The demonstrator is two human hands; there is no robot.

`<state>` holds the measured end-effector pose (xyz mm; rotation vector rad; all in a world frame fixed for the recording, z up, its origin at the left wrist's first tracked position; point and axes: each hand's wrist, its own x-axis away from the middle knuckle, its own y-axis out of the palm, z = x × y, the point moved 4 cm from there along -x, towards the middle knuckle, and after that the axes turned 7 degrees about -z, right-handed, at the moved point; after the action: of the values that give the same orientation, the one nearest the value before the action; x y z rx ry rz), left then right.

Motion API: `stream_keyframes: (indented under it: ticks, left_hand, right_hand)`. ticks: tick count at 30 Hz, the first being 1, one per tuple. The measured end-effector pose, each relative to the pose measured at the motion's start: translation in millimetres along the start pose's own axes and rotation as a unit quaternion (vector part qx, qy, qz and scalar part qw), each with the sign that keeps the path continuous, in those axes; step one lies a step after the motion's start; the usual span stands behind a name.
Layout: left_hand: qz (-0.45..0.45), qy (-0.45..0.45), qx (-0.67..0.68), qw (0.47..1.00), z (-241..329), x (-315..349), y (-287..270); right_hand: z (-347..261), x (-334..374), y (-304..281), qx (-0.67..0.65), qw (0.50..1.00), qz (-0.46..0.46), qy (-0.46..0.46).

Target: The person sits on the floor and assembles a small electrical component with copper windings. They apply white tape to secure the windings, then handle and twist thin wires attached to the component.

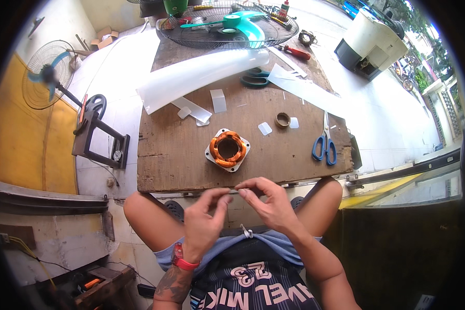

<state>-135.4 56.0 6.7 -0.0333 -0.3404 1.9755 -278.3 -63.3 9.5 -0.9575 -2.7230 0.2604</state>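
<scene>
In front of the table's near edge, my left hand (206,214) and my right hand (269,204) meet almost fingertip to fingertip. Both are closed in a pinch. A thin pale sliver shows between them, too small to name. Just beyond, on the wooden table (181,165), sits a motor stator (227,150) with orange copper windings on a square metal core. Blue-handled scissors (324,147) lie to its right, near a roll of brown tape (282,120) and small cut pieces of white sheet (218,101).
A rolled white plastic sheet (201,77) lies across the table, with green-handled scissors (256,77) beside it. Farther back are a red screwdriver (297,52) and a fan guard with a teal blade (253,31). A standing fan (49,75) and a black metal stand (101,134) are at the left.
</scene>
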Motion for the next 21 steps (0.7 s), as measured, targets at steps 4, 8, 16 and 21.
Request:
stream_keyframes:
  ticks: [4,8,16,21]
  left_hand:
    - [0.103,0.196,-0.355,0.908,33.4,5.9,-12.9]
    - [0.093,0.068,-0.394,0.912,34.0,-32.2,-7.7]
    - [0.024,-0.036,0.184,0.982,-14.5,-30.6,5.8]
    - [-0.116,-0.005,0.104,0.988,-16.6,-22.9,7.5]
  right_hand:
    - [-32.1,0.1,-8.5,0.335,0.903,0.09,-0.255]
    - [-45.6,-20.1,-39.2,0.566,0.785,0.159,-0.197]
    - [-4.0,43.7,11.2,0.386,0.899,0.092,-0.185]
    - [16.4,41.5,43.2,0.373,0.914,0.004,-0.158]
